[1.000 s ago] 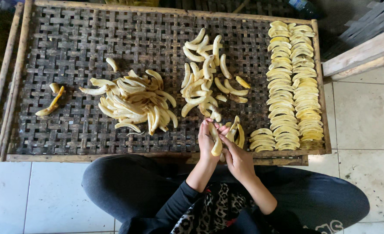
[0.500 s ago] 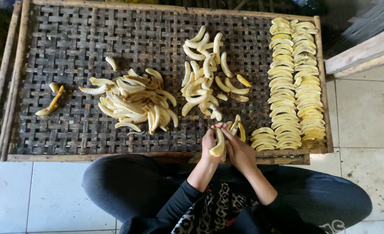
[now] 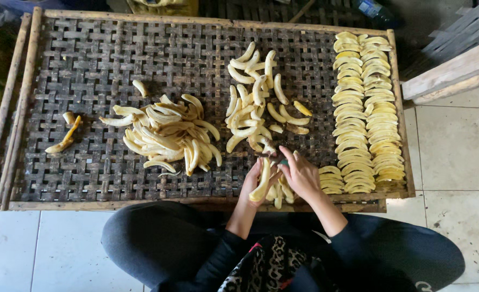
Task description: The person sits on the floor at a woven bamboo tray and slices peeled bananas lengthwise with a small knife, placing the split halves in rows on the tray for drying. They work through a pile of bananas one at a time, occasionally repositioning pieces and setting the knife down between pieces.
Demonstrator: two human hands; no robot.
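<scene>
— What are the hands doing?

— The left hand (image 3: 256, 181) is wrapped around a peeled banana (image 3: 261, 184), holding it lengthwise over the near edge of the woven tray (image 3: 88, 59). The right hand (image 3: 302, 176) is closed at the banana's far tip; something small and dark shows between its fingers, possibly a blade, but I cannot tell.

— Where could it go wrong?

— If that is a blade, it sits close to the left fingers, so a slip on the soft fruit could nick them. The banana also looks slick; squeezed too hard it may snap or slide out onto the few pieces (image 3: 280, 193) lying just under the hands.

— Anything nearby at risk?

— The neat rows of slices (image 3: 366, 108) lie just to the right of the right hand; a careless elbow or wrist could scatter them. The whole bananas (image 3: 255, 105) just beyond the hands and the pile of strips (image 3: 169, 135) off to the left are less exposed.
</scene>
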